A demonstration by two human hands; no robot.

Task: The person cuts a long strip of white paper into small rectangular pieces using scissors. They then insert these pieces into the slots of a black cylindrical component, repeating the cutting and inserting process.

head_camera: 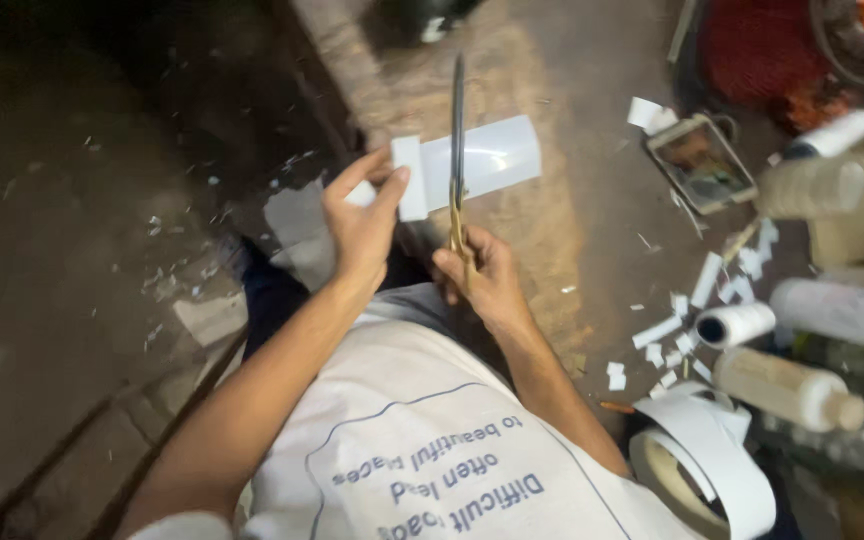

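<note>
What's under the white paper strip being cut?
Under the glossy white paper strip lies brown dusty floor. The left hand pinches its end; long scissors in the right hand cross it, hiding part.

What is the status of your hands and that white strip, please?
Left hand pinches glossy white paper strip. Right hand grips brass-handled scissors, blade across the strip. White paper offcuts litter floor at right, nothing blocking.

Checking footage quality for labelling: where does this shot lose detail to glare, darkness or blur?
Head view: glare washes out the white strip held by the left hand; the floor at left sinks into darkness; scissors in the right hand look slightly soft.
</note>
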